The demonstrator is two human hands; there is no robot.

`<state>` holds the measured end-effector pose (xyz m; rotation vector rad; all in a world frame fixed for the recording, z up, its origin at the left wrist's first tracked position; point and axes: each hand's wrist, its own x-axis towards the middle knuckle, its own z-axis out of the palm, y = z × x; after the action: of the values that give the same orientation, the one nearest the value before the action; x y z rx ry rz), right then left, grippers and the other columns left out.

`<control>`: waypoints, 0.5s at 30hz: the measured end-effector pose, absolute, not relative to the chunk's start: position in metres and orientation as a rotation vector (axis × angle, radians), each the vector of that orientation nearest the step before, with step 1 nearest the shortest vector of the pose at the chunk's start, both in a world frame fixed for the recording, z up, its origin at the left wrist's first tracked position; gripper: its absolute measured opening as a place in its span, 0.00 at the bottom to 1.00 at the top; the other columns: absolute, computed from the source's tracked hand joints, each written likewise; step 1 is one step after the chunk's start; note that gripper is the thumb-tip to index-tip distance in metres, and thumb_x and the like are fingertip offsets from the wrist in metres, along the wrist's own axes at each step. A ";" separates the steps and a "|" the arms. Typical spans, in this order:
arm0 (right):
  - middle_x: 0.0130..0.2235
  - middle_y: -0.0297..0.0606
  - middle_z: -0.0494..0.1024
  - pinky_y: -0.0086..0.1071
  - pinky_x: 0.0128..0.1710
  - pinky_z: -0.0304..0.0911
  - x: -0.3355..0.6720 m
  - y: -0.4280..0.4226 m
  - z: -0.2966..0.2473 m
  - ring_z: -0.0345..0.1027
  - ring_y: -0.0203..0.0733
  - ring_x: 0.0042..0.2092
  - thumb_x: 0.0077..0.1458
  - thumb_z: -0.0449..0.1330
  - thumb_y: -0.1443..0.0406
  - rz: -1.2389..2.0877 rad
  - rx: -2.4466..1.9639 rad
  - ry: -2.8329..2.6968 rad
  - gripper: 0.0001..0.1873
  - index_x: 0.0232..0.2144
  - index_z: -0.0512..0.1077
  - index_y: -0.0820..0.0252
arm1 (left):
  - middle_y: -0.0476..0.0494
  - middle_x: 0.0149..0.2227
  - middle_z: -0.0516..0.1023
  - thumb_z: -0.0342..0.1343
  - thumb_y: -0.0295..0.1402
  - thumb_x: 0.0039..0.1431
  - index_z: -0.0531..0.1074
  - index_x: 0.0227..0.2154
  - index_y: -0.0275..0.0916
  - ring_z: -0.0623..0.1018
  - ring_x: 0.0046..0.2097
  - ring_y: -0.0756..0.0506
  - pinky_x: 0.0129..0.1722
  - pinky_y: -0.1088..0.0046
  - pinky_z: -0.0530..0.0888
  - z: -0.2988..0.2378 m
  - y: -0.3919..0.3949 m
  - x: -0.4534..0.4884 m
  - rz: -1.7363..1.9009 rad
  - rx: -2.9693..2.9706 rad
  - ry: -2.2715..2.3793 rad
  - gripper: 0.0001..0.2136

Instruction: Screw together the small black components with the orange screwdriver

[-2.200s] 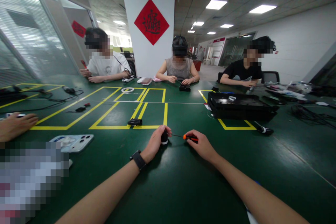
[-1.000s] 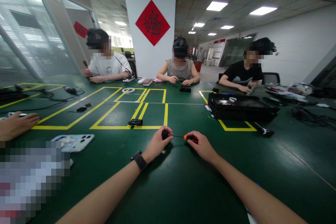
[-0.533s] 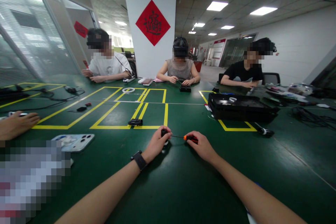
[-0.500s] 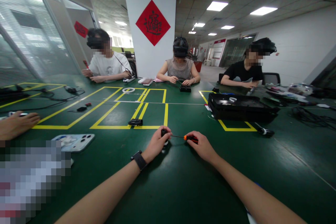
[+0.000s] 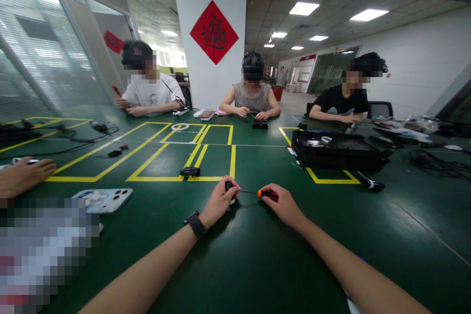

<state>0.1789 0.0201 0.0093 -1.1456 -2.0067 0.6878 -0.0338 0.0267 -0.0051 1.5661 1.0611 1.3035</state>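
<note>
My right hand (image 5: 281, 201) is closed around the orange-and-black handle of a screwdriver (image 5: 262, 193). Its thin shaft points left, and the tip reaches a small black-and-white object (image 5: 230, 186) in my left hand (image 5: 220, 197). The fingers of that hand are wrapped round the object, hiding much of it, so I cannot make out its kind. Both hands are low over the green table (image 5: 257, 255), a short gap apart. A dark watch is on my left wrist.
A black tray (image 5: 338, 157) stands to the right, with a black-and-white item (image 5: 371, 185) before it. A phone (image 5: 110, 199) lies left, near another person's hand (image 5: 27, 175). Yellow tape marks the table, with a black object (image 5: 190, 171) on it. Three people sit opposite.
The black-and-white object in my left hand has tilted very slightly. The screwdriver and my right hand look almost still.
</note>
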 end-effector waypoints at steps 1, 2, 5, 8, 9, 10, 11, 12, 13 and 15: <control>0.38 0.36 0.73 0.34 0.43 0.61 0.179 0.020 0.009 0.66 0.38 0.41 0.51 0.55 0.67 0.690 -1.143 -2.005 0.10 0.37 0.70 0.58 | 0.52 0.29 0.68 0.48 0.30 0.54 0.61 0.30 0.38 0.69 0.28 0.53 0.30 0.77 0.66 -0.004 0.026 -0.034 1.302 1.592 1.078 0.02; 0.38 0.36 0.73 0.34 0.43 0.61 0.179 0.020 0.010 0.66 0.38 0.41 0.51 0.55 0.67 0.694 -1.139 -2.002 0.10 0.37 0.70 0.58 | 0.51 0.29 0.68 0.49 0.29 0.53 0.61 0.30 0.38 0.69 0.29 0.53 0.31 0.77 0.66 -0.003 0.026 -0.035 1.303 1.625 1.102 0.02; 0.39 0.36 0.73 0.34 0.44 0.61 0.179 0.020 0.010 0.66 0.38 0.41 0.51 0.55 0.67 0.707 -1.117 -2.005 0.10 0.38 0.70 0.58 | 0.51 0.31 0.69 0.52 0.28 0.50 0.62 0.30 0.38 0.69 0.33 0.51 0.35 0.76 0.66 -0.001 0.024 -0.035 1.300 1.730 1.166 0.05; 0.38 0.36 0.73 0.34 0.44 0.60 0.179 0.020 0.010 0.66 0.38 0.41 0.51 0.55 0.67 0.704 -1.098 -2.023 0.10 0.37 0.70 0.58 | 0.50 0.31 0.70 0.53 0.29 0.50 0.62 0.31 0.38 0.70 0.34 0.51 0.36 0.75 0.66 0.000 0.023 -0.034 1.276 1.768 1.177 0.06; 0.38 0.36 0.73 0.34 0.44 0.60 0.179 0.020 0.010 0.66 0.38 0.41 0.51 0.56 0.67 0.700 -1.095 -2.027 0.10 0.37 0.70 0.58 | 0.50 0.31 0.70 0.54 0.30 0.50 0.63 0.31 0.38 0.70 0.33 0.50 0.36 0.75 0.66 0.000 0.023 -0.034 1.272 1.769 1.181 0.06; 0.38 0.36 0.73 0.34 0.44 0.60 0.179 0.019 0.010 0.66 0.39 0.41 0.51 0.56 0.67 0.697 -1.095 -2.029 0.10 0.37 0.71 0.58 | 0.50 0.31 0.70 0.54 0.31 0.50 0.63 0.31 0.38 0.70 0.33 0.50 0.36 0.74 0.66 -0.001 0.022 -0.033 1.270 1.769 1.187 0.06; 0.38 0.36 0.73 0.34 0.44 0.60 0.179 0.019 0.011 0.66 0.39 0.41 0.51 0.55 0.67 0.698 -1.095 -2.033 0.10 0.37 0.71 0.58 | 0.50 0.30 0.70 0.54 0.32 0.50 0.63 0.31 0.38 0.70 0.33 0.50 0.36 0.74 0.66 -0.001 0.022 -0.033 1.268 1.768 1.194 0.07; 0.39 0.36 0.73 0.35 0.44 0.60 0.179 0.019 0.011 0.66 0.39 0.41 0.51 0.55 0.66 0.703 -1.096 -2.037 0.10 0.38 0.70 0.58 | 0.50 0.30 0.70 0.54 0.33 0.51 0.63 0.31 0.38 0.69 0.33 0.50 0.35 0.74 0.66 -0.001 0.022 -0.032 1.266 1.766 1.200 0.07; 0.39 0.36 0.72 0.35 0.45 0.60 0.179 0.020 0.011 0.66 0.39 0.42 0.51 0.55 0.66 0.711 -1.095 -2.042 0.11 0.39 0.70 0.58 | 0.50 0.30 0.70 0.54 0.34 0.51 0.64 0.31 0.38 0.69 0.32 0.50 0.35 0.75 0.66 -0.001 0.022 -0.032 1.264 1.764 1.205 0.07; 0.42 0.38 0.71 0.36 0.46 0.60 0.180 0.021 0.010 0.65 0.39 0.43 0.52 0.55 0.66 0.720 -1.092 -2.047 0.14 0.43 0.69 0.57 | 0.51 0.30 0.69 0.54 0.34 0.51 0.64 0.31 0.38 0.69 0.32 0.51 0.35 0.75 0.66 -0.001 0.022 -0.032 1.258 1.762 1.207 0.07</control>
<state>0.1798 0.0208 0.0102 -1.0923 -2.0468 0.7196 -0.0325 0.0222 -0.0010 1.7623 1.2073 1.2576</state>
